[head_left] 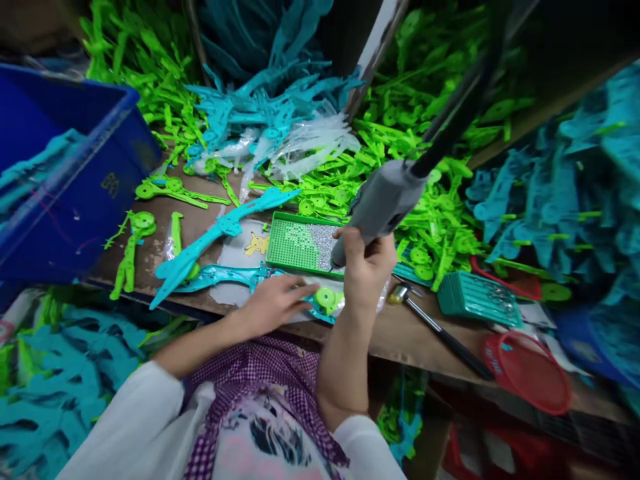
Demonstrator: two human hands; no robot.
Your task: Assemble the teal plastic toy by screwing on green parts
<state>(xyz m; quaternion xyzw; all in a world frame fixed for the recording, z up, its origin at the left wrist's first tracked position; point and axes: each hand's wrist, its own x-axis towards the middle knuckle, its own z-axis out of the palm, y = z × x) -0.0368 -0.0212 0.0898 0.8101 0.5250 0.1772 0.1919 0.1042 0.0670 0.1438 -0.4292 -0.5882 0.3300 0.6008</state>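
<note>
My right hand (367,267) is wrapped round a grey power screwdriver (383,200) that hangs from a dark cable, its tip down by the green screw tray (285,250) full of small silver screws. My left hand (275,300) lies with fingers pressed on a teal plastic toy piece (225,277) on the bench, next to a round green wheel part (326,297). A second teal blade-shaped piece (215,233) lies just left of the tray.
Piles of lime-green parts (430,167) and teal parts (260,107) cover the bench back. A blue crate (65,180) stands left. A small hammer (435,327), a teal box (475,297) and a red lid (530,370) lie right.
</note>
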